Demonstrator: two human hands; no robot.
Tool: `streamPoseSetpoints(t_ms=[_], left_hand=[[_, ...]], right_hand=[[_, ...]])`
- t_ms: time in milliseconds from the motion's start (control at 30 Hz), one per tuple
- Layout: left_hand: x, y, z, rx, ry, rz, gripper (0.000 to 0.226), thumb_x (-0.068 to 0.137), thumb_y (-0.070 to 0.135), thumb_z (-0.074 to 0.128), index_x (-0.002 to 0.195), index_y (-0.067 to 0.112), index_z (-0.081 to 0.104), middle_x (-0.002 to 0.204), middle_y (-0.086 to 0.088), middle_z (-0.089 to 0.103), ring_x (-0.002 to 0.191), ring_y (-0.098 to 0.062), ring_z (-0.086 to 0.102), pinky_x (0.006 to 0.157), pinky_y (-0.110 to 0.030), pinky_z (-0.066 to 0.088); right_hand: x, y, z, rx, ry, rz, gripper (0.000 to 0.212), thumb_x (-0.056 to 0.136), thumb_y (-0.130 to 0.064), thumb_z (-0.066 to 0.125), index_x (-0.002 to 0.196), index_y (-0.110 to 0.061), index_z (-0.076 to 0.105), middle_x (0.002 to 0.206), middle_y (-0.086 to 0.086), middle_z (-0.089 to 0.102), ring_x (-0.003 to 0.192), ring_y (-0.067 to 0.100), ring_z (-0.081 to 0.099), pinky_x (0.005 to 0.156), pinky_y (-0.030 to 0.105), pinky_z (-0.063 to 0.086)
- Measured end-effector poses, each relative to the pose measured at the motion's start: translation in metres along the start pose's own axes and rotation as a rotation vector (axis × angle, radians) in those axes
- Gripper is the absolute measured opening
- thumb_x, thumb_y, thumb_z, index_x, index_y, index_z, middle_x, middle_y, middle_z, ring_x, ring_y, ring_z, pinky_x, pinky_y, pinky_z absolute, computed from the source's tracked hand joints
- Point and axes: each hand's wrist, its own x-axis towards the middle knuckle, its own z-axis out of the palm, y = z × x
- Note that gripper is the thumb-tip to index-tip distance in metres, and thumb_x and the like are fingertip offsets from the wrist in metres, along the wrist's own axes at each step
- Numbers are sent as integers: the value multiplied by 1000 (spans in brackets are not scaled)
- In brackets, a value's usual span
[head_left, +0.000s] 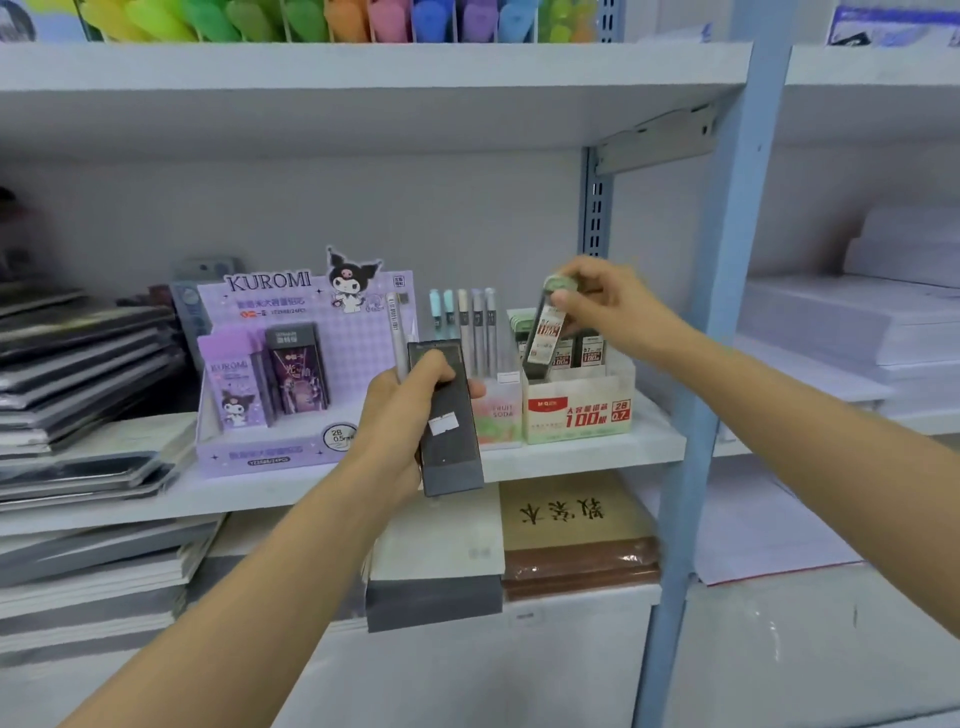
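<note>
Lead case (543, 338): a small, flat, see-through case with a green cap. The right hand (602, 306) holds it up just above the cream box (576, 410).
Right hand: thumb and fingers pinch the case near its green top. The bottom end hangs tilted toward the left hand (400, 415).
Dark box (449, 431): long and flat, in the left hand, lower than the right hand and nearer to the person.
Left hand: fingers curl round the top half of the dark box, and the thumb lies on its front.
Feel of the lead case: very light, I think. It is hard, smooth plastic, so it may slip. The thin leads inside could snap if it drops.
Best hold on it: by the two flat sides near the middle, not only by the cap, which might pop off.
Feel of the dark box: light and stiff too, I think. A grip round the middle looks safe.
Cream box: right under the right hand, on the shelf (654, 441), with more cases like this one standing in it.
Pens (475, 327): standing between the two hands, further back.
Purple stand (311, 332): to the left of the left hand.
</note>
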Motion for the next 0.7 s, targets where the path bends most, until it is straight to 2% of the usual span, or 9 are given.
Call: streamPoseSetpoints(t_ms=[67,133,233,333,400,500,600,633,700], left_hand=[[4,0,2,-19,-7,10,17,89,19,57,97,6,64,81,-3,77,57,-10,66,47,-25,54],[6,-2,2,-35,-11,18,11,89,18,61,93,10,68,84,-4,77,61,-14,69,51,-31,57],[7,-4,3,-38,23,45,5,87,16,67,85,13,70,75,-2,76,59,-12,70,46,-25,53],[5,-6,4,-23,37,69,4,82,17,73,80,17,70,70,-2,75,60,-14,71,47,-23,53],[3,-4,3,-49,17,65,7,81,17,75,84,15,70,74,-4,76,63,-16,72,48,-24,54],[-3,0,3,-29,-22,86,9,80,17,76,85,14,69,73,-2,75,60,-13,72,47,-20,52],[-10,4,3,-23,-38,159,14,80,8,75,78,15,64,61,3,71,44,-3,62,38,-11,42],[-11,6,3,-4,-24,183,16,78,7,77,78,16,63,60,4,70,45,-3,63,38,-11,41],[-13,7,4,35,2,217,19,75,10,80,80,15,62,58,4,69,50,-4,65,39,-12,42]], right_hand=[[1,3,7,-81,-45,-17,8,94,-14,59,98,-20,63,94,1,68,79,4,68,69,20,56],[3,8,13,-162,-68,-16,12,91,-17,63,101,-23,67,94,-4,66,80,4,64,71,20,53],[5,13,21,-292,-34,-26,21,85,-19,70,106,-22,70,96,-2,61,80,10,55,74,22,47],[5,15,27,-286,56,-30,22,80,-15,75,97,-27,65,91,-4,57,71,8,49,69,23,46],[6,14,30,-304,112,-4,20,80,-15,76,93,-26,64,97,-3,54,71,9,49,74,25,47],[4,5,31,-309,142,39,23,83,-20,73,105,-25,67,105,-4,50,72,8,48,80,25,49],[-7,-15,28,-59,104,-8,26,92,-31,61,117,-25,64,95,-13,59,70,4,53,71,21,49],[-13,-23,27,114,24,6,28,93,-34,58,118,-23,63,89,-15,63,68,5,55,65,21,49],[-23,-36,28,306,-186,30,32,91,-36,59,120,-21,62,96,-9,69,72,12,63,62,20,52]])
